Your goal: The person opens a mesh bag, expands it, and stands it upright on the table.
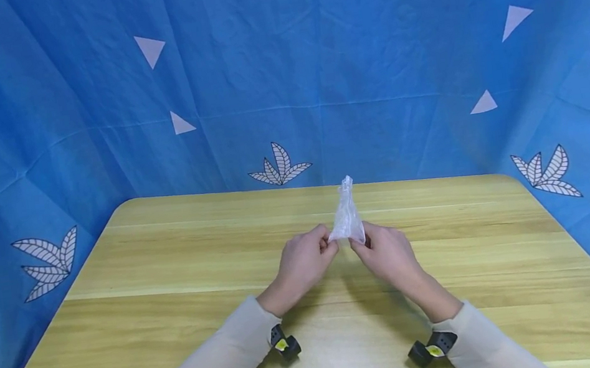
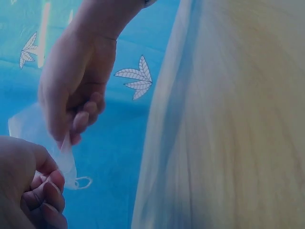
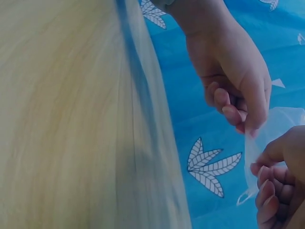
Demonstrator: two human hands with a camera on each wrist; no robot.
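A small, thin, translucent white bag [image 1: 346, 217] is stretched between my two hands above the wooden table [image 1: 214, 252]. Its far end narrows upward, while the wider edge faces me. My left hand [image 1: 304, 259] pinches the bag's left corner with thumb and fingers. At the opposite corner my right hand [image 1: 390, 253] pinches it the same way. In the left wrist view a thin string loop [image 2: 84, 182] sticks out from the bag's edge beside the left hand [image 2: 28, 186]. The right wrist view shows a similar loop [image 3: 243, 197] near the right hand [image 3: 281, 176].
A blue curtain [image 1: 257, 76] with white leaf and triangle prints hangs behind the table and along both sides. Each wrist wears a black strap with a small camera, the left one [image 1: 285, 342] and the right one [image 1: 433, 350] both just above the tabletop.
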